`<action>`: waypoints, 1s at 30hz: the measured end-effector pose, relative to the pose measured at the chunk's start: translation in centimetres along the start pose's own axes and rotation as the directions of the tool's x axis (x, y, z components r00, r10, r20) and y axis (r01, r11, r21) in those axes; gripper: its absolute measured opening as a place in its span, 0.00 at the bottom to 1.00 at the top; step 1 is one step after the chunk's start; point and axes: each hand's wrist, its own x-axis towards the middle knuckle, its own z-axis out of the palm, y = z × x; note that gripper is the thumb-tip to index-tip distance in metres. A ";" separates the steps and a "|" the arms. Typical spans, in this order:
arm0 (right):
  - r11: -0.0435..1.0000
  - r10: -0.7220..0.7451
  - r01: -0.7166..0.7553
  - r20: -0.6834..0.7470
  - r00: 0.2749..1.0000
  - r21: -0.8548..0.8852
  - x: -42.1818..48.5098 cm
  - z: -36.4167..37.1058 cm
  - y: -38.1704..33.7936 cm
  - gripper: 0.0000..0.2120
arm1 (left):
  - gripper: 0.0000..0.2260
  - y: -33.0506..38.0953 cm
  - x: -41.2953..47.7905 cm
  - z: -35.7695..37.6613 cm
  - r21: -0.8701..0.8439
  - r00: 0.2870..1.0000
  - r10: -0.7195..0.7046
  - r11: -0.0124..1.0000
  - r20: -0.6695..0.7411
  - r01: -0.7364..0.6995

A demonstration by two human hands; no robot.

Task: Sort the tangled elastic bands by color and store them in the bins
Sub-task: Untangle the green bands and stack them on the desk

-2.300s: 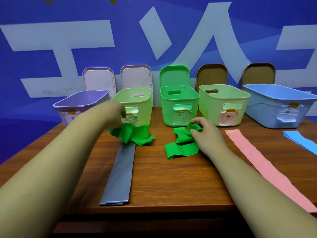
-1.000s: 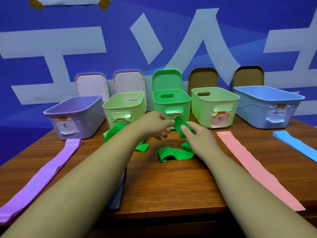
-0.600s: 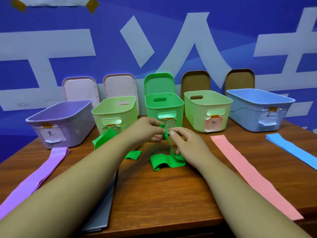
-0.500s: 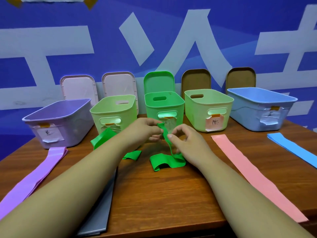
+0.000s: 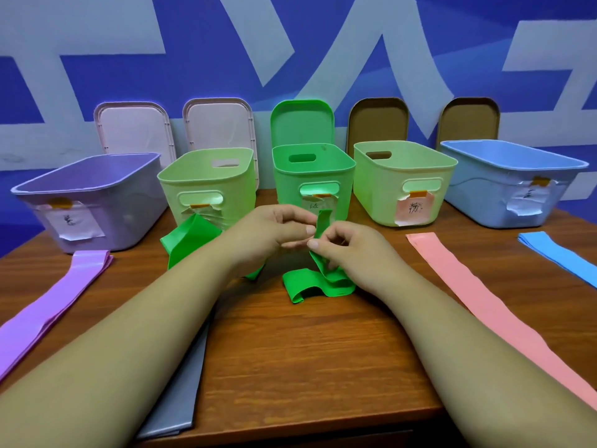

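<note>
A crumpled green elastic band [image 5: 318,284] lies on the wooden table [image 5: 307,360] in front of the dark green bin [image 5: 311,179]. My left hand [image 5: 274,236] and my right hand [image 5: 350,247] meet above it, and both pinch its raised end between fingertips and thumb. A second green band [image 5: 189,240] lies bunched behind my left forearm, against the light green bin [image 5: 206,185]. A purple band [image 5: 55,302], a grey band [image 5: 181,392], a pink band [image 5: 478,305] and a blue band [image 5: 559,257] lie flat on the table.
A purple bin [image 5: 90,195] stands far left, another light green bin [image 5: 403,182] right of centre, a blue bin [image 5: 513,179] far right. Several lids [image 5: 302,124] lean on the blue wall behind them. The table's front edge runs just below my forearms.
My left hand let go of the left green band and came over to the right hand. Both now pinch the raised end of the middle green band; the camera has tilted slightly.
</note>
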 end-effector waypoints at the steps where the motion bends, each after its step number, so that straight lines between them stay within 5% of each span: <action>1: 1.000 0.002 -0.002 0.005 1.000 -0.006 0.0 0.0 0.0 0.12 | 0.10 -0.1 -0.1 0.0 -0.006 1.000 0.002 1.000 0.004 -0.002; 17: 1.000 -0.013 0.013 -0.013 1.000 -0.013 -0.2 0.1 -0.1 0.06 | 0.16 -0.7 -0.8 0.0 0.001 0.996 0.046 0.999 0.082 -0.046; 30: 1.000 -0.009 0.008 -0.015 1.000 -0.028 -0.3 -0.1 -0.3 0.17 | 0.14 -0.5 -0.5 0.2 0.152 0.988 0.095 0.985 -0.120 -0.076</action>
